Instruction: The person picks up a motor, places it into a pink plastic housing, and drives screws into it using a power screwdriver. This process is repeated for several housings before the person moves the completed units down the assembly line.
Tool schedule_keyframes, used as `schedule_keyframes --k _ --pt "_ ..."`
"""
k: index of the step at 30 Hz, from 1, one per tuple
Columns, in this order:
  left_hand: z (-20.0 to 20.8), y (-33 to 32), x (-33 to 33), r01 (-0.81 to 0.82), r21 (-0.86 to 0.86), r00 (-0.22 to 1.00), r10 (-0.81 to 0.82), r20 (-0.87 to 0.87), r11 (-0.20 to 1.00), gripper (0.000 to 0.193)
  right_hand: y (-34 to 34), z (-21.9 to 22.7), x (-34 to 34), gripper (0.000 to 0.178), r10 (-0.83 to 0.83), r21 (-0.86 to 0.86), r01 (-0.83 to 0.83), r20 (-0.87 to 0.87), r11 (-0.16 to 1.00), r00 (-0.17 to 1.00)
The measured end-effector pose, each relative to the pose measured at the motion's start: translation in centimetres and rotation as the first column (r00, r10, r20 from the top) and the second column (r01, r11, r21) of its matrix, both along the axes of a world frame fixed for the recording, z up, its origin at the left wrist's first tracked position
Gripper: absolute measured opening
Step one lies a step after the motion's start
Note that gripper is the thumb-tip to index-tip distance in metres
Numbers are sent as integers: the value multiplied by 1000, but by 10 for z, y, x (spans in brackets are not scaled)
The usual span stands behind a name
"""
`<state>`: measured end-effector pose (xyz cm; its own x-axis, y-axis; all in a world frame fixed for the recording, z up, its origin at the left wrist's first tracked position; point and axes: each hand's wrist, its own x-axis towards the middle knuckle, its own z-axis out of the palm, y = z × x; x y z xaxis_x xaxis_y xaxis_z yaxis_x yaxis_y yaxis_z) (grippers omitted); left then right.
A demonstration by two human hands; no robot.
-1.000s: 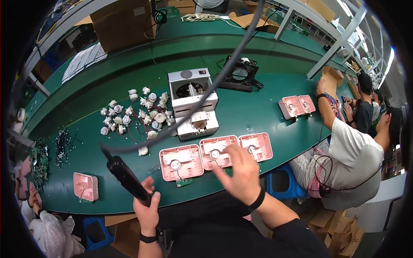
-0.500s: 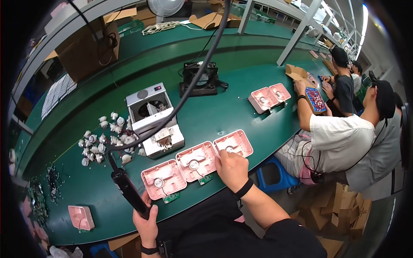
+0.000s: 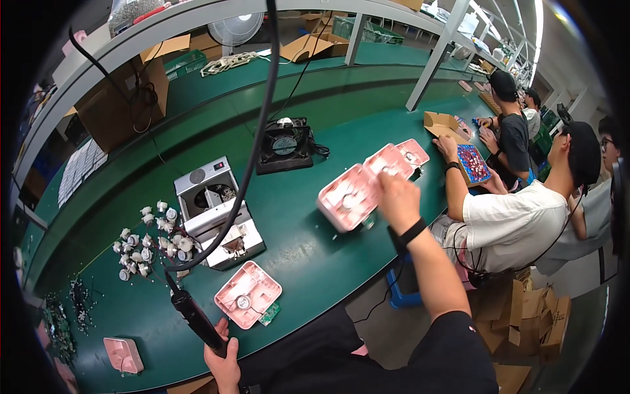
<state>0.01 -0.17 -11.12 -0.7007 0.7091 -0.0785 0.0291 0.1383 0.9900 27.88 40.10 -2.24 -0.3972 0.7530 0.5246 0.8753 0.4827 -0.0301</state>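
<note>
My left hand (image 3: 224, 360) is wrapped around a black, corded electric screwdriver (image 3: 197, 320). Right beside its tip lies an open pink plastic shell (image 3: 244, 291) with a round metal part inside and a small green circuit board (image 3: 270, 314) at its edge. Farther right, my right hand (image 3: 399, 202) is closed on the edge of another pink shell (image 3: 342, 205), raised and motion-blurred, with a green board dangling below. Just beyond that hand are two more pink shells, a larger one (image 3: 387, 159) partly covered and a smaller one (image 3: 413, 152). My right fingertips are partly hidden.
A white and grey machine (image 3: 213, 190) stands mid-table, with white round parts (image 3: 147, 243) heaped left of it. Behind sits a black fan unit (image 3: 285, 144). A thick black cable (image 3: 252, 151) hangs across. At right, a co-worker in white (image 3: 512, 210) handles a box of small parts (image 3: 472, 164).
My right hand has moved right and away from me with a pink shell. Of the three shells in front of me, one stays near the screwdriver. My left hand still holds the screwdriver.
</note>
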Motion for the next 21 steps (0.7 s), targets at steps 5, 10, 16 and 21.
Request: schedule_keyframes --k 5,10,16,21 --pt "-6 4 -1 -41 8 999 41 15 999 21 105 -3 55 9 -67 71 66 10 995 998" --pt "-5 7 4 -44 3 999 44 7 999 20 160 -14 93 11 -179 -2 179 74 984 981" --pt "-6 1 13 -53 -15 998 53 -26 998 25 168 -38 91 14 -208 -48 216 138 975 968" --pt "6 1 6 -22 -58 999 19 -48 998 36 132 -10 54 21 -240 81 242 -36 967 970"
